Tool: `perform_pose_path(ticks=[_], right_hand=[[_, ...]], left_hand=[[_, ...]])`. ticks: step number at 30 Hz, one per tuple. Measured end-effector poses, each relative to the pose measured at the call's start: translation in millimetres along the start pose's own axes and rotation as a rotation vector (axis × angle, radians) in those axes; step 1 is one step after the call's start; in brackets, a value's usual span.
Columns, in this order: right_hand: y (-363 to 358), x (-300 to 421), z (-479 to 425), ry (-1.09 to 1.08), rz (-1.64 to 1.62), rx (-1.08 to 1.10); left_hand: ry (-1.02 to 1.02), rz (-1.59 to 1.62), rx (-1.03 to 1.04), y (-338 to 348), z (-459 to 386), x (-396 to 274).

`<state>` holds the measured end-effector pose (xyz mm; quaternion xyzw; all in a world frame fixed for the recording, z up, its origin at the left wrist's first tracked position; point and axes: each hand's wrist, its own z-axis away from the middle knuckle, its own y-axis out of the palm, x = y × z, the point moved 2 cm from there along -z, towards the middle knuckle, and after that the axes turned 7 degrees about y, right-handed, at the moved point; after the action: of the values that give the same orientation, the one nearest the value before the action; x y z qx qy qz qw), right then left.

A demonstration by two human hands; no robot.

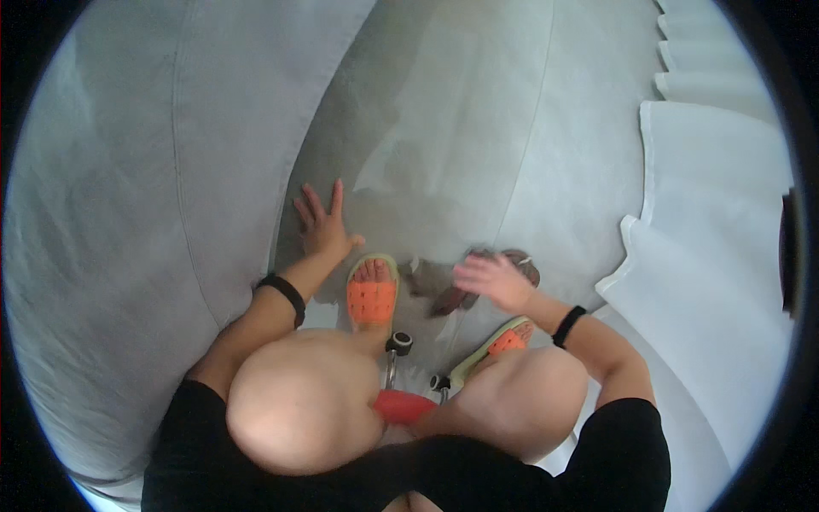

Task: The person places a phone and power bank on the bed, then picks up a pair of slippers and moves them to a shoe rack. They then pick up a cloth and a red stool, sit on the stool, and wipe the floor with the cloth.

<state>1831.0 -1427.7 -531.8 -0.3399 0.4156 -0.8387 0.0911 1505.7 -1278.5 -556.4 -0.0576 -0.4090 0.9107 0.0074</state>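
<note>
My left hand lies to the left with its fingers spread, on or just over a grey fabric-like surface. It holds nothing. My right hand is blurred and stretches over a crumpled brown cloth. Parts of the cloth show above, beside and below the fingers. Whether the fingers grip it or only rest on it is not clear. Darker, wet-looking patches mark the grey surface between and beyond my hands.
A tall grey seamed panel bulges up along the left. White sheeting with a scalloped edge hangs at the right. My feet wear orange sandals. Below me are a red seat and a black-capped caster on a metal leg.
</note>
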Motion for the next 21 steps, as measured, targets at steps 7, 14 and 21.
perform_pose_path(ticks=[7, 14, 21], right_hand=[[-82.9, -121.8, -20.5, 0.460, 0.007, -0.547], [-37.6, -101.8, -36.1, 0.661, 0.091, -0.234], [67.6, 39.2, 34.9, 0.222, 0.190, 0.105]], left_hand=[[-0.028, -0.006, 0.055, 10.6, -5.1, 6.3], [-0.040, -0.057, 0.107, 25.5, -13.1, 9.7], [-0.083, -0.061, 0.180, 36.1, -13.7, 5.3]])
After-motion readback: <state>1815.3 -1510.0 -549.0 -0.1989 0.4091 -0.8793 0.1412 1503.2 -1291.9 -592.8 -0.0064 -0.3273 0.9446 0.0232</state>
